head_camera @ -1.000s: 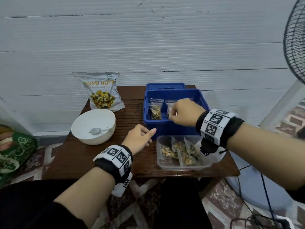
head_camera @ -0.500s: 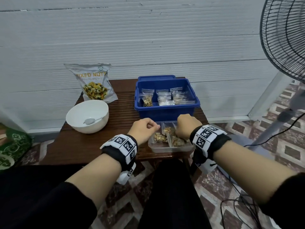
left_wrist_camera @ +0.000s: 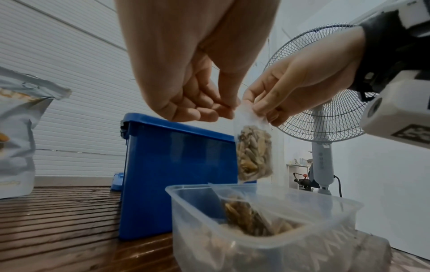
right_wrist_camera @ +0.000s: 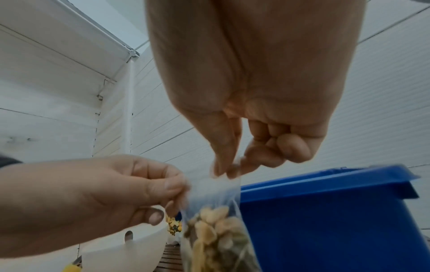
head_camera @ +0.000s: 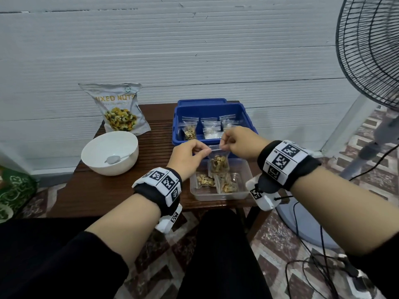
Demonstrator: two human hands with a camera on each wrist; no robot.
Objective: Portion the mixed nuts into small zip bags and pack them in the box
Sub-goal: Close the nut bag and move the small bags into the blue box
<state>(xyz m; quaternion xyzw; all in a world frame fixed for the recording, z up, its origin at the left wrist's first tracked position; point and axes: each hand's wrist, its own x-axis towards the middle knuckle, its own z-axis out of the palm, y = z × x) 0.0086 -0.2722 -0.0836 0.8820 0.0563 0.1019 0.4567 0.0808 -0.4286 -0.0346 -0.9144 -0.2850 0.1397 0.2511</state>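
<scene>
— While both hands pinch it, where does the zip bag of nuts (head_camera: 218,164) hang?
— Below the grip: left hand (head_camera: 187,157) and right hand (head_camera: 238,143) each nip a top corner between thumb and fingertips, other fingers curled.
— And underneath?
— A clear plastic tub (head_camera: 246,169) holding more filled bags; just behind the grip stands the blue box (head_camera: 248,120).

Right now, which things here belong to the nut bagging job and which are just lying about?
Job: held zip bag, left hand, right hand, blue box, clear tray, nuts pouch, bowl, spoon.
Lying about: fan, floor cables, green bag.
</scene>
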